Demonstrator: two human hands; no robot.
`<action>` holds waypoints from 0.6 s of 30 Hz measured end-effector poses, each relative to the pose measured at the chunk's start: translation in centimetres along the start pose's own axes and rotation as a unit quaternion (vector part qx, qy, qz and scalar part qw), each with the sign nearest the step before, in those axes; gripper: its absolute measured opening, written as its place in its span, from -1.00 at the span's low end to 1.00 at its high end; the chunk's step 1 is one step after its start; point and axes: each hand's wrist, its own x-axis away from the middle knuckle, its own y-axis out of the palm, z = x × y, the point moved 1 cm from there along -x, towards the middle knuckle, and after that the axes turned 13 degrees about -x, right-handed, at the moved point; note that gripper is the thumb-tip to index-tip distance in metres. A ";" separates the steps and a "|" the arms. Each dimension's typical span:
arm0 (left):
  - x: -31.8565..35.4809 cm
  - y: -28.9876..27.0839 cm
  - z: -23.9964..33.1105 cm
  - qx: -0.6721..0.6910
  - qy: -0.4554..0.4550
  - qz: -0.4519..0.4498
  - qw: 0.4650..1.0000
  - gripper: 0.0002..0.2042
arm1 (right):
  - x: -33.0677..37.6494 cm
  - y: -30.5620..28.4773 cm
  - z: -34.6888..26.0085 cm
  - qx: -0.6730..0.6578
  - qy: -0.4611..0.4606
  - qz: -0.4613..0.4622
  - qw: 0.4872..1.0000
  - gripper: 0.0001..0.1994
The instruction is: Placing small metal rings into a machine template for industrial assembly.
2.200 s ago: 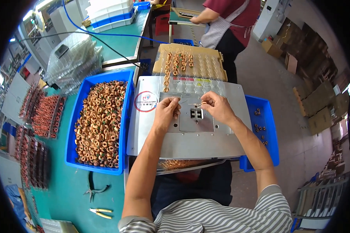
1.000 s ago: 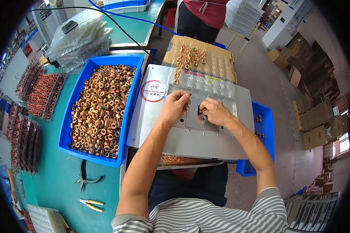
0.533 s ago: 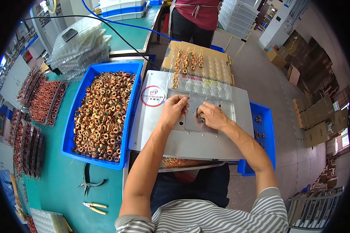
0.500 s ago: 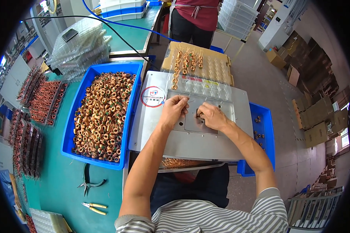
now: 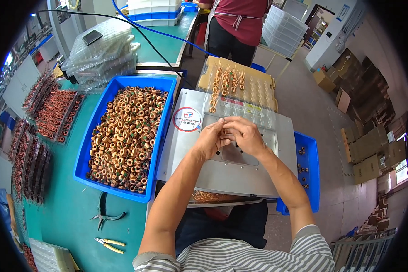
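My left hand (image 5: 209, 140) and my right hand (image 5: 245, 137) meet above the metal machine top (image 5: 213, 174). Both are closed, with fingertips pinched against each other; whatever they hold is hidden between the fingers. Just beyond them, a clear plastic tray (image 5: 258, 93) on a tan board (image 5: 273, 86) carries rows of copper-wound ring coils (image 5: 224, 84) with wire ends sticking up. To my left, a blue bin (image 5: 115, 189) is heaped with similar ring coils (image 5: 127, 131).
Right of the machine, a lower blue bin (image 5: 308, 156) holds several coils. Pliers (image 5: 103, 213) and yellow-handled snips (image 5: 109, 244) lie on the green table (image 5: 72, 181). Trays of red-brown coils (image 5: 56, 118) and stacked clear trays (image 5: 99, 54) stand left. Someone in a maroon top (image 5: 240, 20) stands beyond.
My hands, apart half a second ago, have come together, the right one moving left to the left hand's fingertips. The whole view has shifted slightly.
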 end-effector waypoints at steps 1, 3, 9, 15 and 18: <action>-0.2 -0.8 -0.2 0.009 -0.005 0.007 1.000 -0.65 | -0.6 0.3 0.3 -0.020 0.023 0.030 0.999 -0.80; -0.1 -0.6 0.1 0.016 0.015 0.029 0.999 -0.65 | -2.1 0.1 0.9 -0.108 0.167 0.080 0.977 -0.80; 0.5 -0.4 2.3 0.098 0.134 0.023 0.986 -0.48 | -7.5 2.2 5.7 -0.041 0.326 0.026 0.944 -0.70; 0.9 -0.9 2.8 0.229 0.134 0.058 0.962 -0.48 | -9.9 3.7 5.8 0.021 0.380 -0.016 0.925 -0.75; 0.8 -2.3 2.1 0.265 0.150 0.040 0.952 -0.48 | -10.3 4.2 4.9 0.069 0.350 -0.008 0.934 -0.78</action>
